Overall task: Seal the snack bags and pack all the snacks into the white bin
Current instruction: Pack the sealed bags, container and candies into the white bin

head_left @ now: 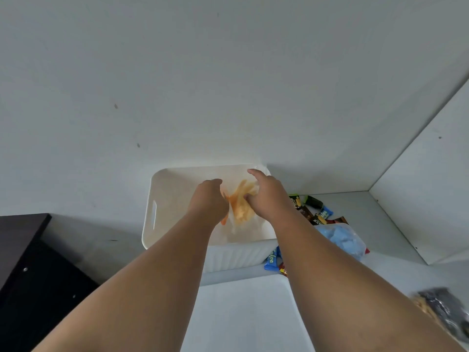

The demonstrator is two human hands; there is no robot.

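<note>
Holding a clear bag point(241, 208) of orange-yellow snack sticks above the white bin point(162, 186), both hands work at it. The left hand point(209, 198) curls its fingers onto the bag's edge at nine o'clock. The right hand point(266, 196) grips the side at three o'clock, forefinger stuck out toward twelve. The bag is blurred, so I cannot tell whether its mouth is sealed. It looks light, thin and slippery, and the sticks inside are likely brittle, so a hold on the film near the top rim should serve better than a squeeze on the contents. On the counter at three o'clock of the bin lie wrapped bars point(316, 212) and a bag of blue pieces point(342, 237), not yet packed. A dark bag point(444, 308) sits at five o'clock.
</note>
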